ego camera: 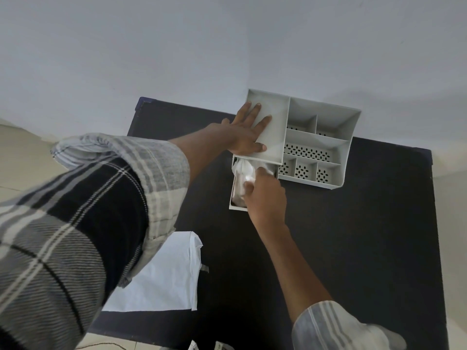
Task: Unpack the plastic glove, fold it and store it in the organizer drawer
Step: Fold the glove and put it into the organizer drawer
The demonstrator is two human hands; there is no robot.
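A white desk organizer (pixel 351 132) stands at the far side of a dark table (pixel 366 248), against the wall. Its drawer (pixel 233 205) is pulled out toward me at the organizer's left front. My left hand (pixel 249 130) lies flat with spread fingers on the organizer's solid top panel. My right hand (pixel 265 195) reaches into the drawer, its fingers closed on a crumpled clear plastic glove (pixel 242 170) that sits inside the drawer. The lower part of the glove is hidden by my right hand.
A white flat packet or sheet (pixel 166 274) lies on the table's near left, partly under my left sleeve. The organizer's right part has several open perforated compartments (pixel 307 152). Small paper scraps (pixel 219 346) show at the near edge.
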